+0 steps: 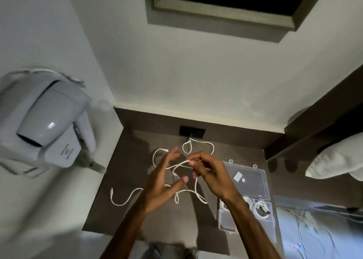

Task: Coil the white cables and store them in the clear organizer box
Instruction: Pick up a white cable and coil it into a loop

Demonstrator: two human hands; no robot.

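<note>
The right hand (211,172) pinches one end of a white cable (182,163) above the dark tabletop (125,160); the left hand (163,177) is spread wide beside it, seemingly touching the cable's loop. More cables lie loose on the tabletop. At the right, the clear box (263,182) stands open, with coiled cables (260,208) in its near compartments.

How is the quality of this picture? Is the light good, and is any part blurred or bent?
Head view: dim light, the dark table swallows detail; both hands, left hand and right hand, are softly motion-blurred; wide-angle lens bends the walls and the picture frame; a small glare spot sits on the wall dryer; the white cable stands out clearly.
</note>
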